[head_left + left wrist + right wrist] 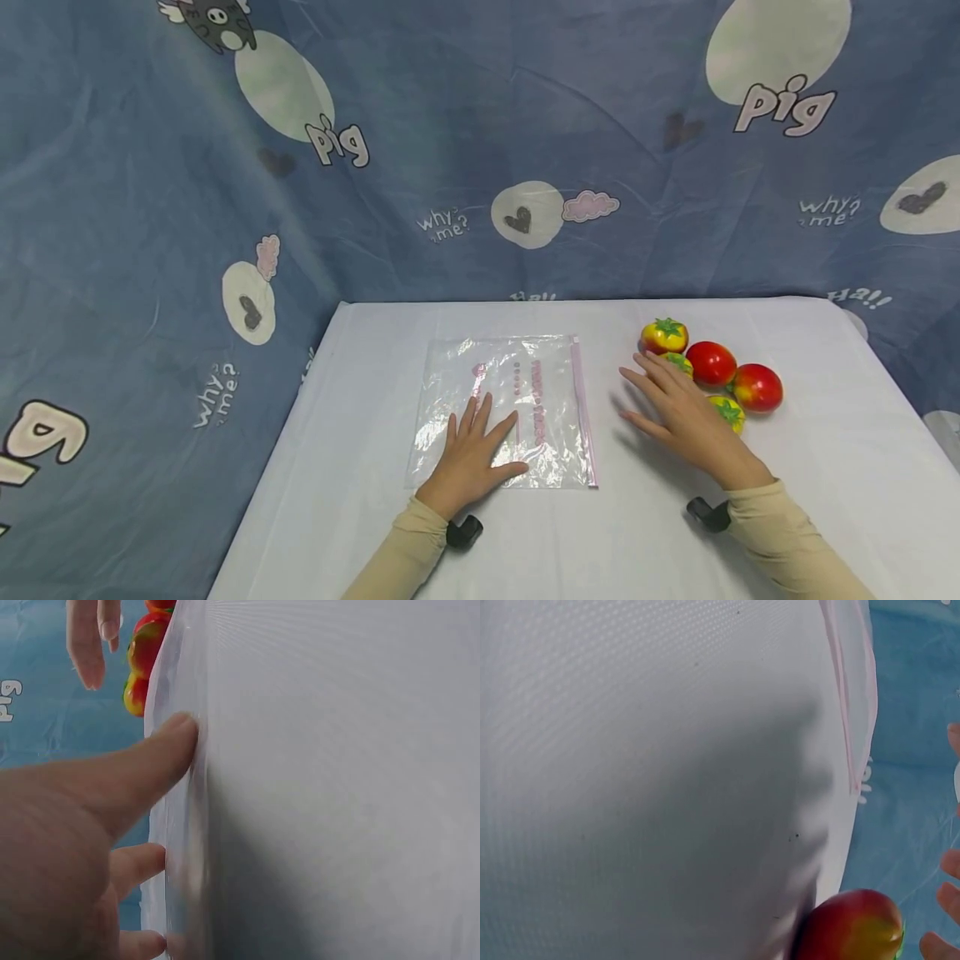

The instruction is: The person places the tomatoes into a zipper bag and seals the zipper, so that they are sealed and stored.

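Observation:
A clear plastic zip bag point(465, 358) with pink print and a pink zip edge lies flat on the white table. My left hand point(472, 458) rests on its lower part with fingers spread. In the left wrist view the thumb point(161, 754) touches the plastic. To the right, my right hand point(686, 417) hovers over the table, fingers apart and holding nothing. Beside and partly beneath it is a cluster of toy tomatoes: a yellow-red one point(664, 336), a red one point(711, 363), another red one point(757, 388) and yellow ones partly hidden by the hand.
The white tablecloth point(345, 400) covers the table up to a blue printed curtain point(420, 125) at the back and left. A dark camera is strapped at each wrist. One tomato point(855, 926) shows low in the right wrist view.

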Motion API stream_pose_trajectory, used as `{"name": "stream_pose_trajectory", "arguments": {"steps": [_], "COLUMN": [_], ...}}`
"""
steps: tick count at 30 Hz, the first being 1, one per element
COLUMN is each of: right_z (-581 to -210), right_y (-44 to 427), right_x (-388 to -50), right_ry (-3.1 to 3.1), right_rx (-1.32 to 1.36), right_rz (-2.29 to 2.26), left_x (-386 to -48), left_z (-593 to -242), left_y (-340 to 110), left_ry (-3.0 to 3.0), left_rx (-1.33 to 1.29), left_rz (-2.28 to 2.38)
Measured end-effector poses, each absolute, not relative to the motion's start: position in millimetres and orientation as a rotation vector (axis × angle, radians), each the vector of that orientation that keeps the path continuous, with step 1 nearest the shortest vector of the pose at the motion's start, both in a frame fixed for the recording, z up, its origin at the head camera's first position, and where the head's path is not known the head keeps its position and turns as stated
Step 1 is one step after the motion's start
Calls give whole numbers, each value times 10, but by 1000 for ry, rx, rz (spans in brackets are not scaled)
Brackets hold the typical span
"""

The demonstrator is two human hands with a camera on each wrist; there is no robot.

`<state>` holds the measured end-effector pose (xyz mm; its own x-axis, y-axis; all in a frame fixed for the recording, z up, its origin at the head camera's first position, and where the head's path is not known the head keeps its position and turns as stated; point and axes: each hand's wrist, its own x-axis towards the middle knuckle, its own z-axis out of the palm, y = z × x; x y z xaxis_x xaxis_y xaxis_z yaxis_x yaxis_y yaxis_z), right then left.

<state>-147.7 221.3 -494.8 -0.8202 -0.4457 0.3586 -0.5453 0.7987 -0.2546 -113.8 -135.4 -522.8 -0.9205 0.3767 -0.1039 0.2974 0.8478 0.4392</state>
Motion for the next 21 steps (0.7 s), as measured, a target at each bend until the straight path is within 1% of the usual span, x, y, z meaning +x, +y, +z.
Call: {"name": "stream_pose_trajectory", "arguments": {"steps": [13,21], "right_z": [-4998,-5033], "right_y": [2162,2147], "right_x": [-1505,-1518], "right_ry": [-2670,-2692], "right_rx": [799,794], "right_rz": [535,561], "left_x": [-1152,-1132], "left_z": [-5302,-5349], "left_y": [-1390,-1418], "left_ry": [2808,2810], "left_rx": [513,581], "left_rz": [732,878]}}
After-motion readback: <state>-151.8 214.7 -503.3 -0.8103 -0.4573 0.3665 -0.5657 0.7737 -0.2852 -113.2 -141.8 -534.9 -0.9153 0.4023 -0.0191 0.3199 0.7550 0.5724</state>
